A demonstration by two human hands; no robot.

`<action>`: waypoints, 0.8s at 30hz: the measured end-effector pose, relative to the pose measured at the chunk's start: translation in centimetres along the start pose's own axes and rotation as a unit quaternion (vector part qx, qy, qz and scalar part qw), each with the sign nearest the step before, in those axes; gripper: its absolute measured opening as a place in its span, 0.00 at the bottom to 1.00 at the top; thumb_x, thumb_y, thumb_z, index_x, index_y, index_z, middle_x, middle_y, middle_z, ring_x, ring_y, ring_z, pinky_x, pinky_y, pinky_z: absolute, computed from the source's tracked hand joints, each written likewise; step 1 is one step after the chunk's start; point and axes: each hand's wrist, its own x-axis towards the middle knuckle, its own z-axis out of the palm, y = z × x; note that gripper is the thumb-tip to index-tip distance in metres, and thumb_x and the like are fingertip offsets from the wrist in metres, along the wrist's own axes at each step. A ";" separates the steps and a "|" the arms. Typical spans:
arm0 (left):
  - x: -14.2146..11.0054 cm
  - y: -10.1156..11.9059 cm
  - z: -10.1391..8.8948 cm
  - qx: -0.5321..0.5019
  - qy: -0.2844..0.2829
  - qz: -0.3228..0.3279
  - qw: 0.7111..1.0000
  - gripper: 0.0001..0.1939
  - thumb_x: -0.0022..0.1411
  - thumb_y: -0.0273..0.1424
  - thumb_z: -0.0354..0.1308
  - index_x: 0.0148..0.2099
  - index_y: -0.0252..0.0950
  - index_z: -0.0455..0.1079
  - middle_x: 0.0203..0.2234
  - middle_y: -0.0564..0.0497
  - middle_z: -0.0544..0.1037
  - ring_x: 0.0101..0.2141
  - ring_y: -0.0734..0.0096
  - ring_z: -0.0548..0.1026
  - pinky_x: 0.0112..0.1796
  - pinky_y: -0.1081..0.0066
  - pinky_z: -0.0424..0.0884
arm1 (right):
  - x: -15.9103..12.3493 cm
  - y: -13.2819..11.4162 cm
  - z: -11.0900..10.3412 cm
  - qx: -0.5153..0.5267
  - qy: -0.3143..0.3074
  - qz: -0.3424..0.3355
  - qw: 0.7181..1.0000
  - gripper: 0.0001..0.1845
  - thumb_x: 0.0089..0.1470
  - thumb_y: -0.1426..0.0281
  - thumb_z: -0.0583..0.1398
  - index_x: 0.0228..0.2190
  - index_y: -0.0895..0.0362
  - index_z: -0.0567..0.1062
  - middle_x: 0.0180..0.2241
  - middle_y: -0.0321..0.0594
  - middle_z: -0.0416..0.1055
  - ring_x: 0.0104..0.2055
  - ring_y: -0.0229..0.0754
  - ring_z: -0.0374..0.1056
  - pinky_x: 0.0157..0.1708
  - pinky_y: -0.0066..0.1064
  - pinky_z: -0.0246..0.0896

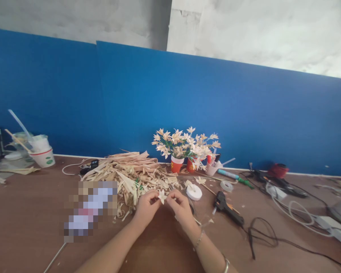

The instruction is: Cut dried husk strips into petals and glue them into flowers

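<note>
Held one pale flower (pixel 161 196) in narrow fingertip pinches of left hand (pixel 147 203) and right hand (pixel 181 206), near the dry strips (pixel 125 167), noting stemmed blooms (pixel 176 137) already set in red cups (pixel 176 165) and, by judgement, many strips left unworked.

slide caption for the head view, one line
Left hand and right hand with a pale flower between them, a heap of dry strips beyond, glue gun to the right.
</note>
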 end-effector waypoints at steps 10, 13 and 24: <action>0.1 0.0 0.0 -0.002 0.014 0.030 0.999 0.07 0.47 0.22 0.53 0.21 0.35 0.68 0.22 0.51 0.73 0.27 0.71 0.70 0.29 0.75 0.64 | 0.0 0.2 0.0 0.017 -0.005 0.006 1.000 0.10 0.47 0.70 0.57 0.17 0.57 0.66 0.22 0.33 0.61 0.27 0.36 0.57 0.28 0.27 0.51; 0.1 0.0 0.0 0.000 0.020 0.036 0.999 0.08 0.46 0.22 0.52 0.20 0.35 0.68 0.22 0.51 0.73 0.26 0.72 0.70 0.29 0.75 0.65 | 0.0 0.1 0.0 0.013 -0.004 0.007 1.000 0.10 0.46 0.69 0.57 0.17 0.57 0.66 0.22 0.33 0.61 0.27 0.36 0.57 0.29 0.28 0.50; 0.1 0.1 0.0 -0.005 0.031 0.042 0.999 0.09 0.46 0.22 0.54 0.18 0.35 0.70 0.21 0.51 0.74 0.25 0.72 0.71 0.27 0.75 0.66 | 0.0 -0.2 0.0 0.018 -0.003 0.013 1.000 0.10 0.46 0.70 0.57 0.17 0.57 0.66 0.23 0.33 0.61 0.28 0.37 0.57 0.29 0.28 0.51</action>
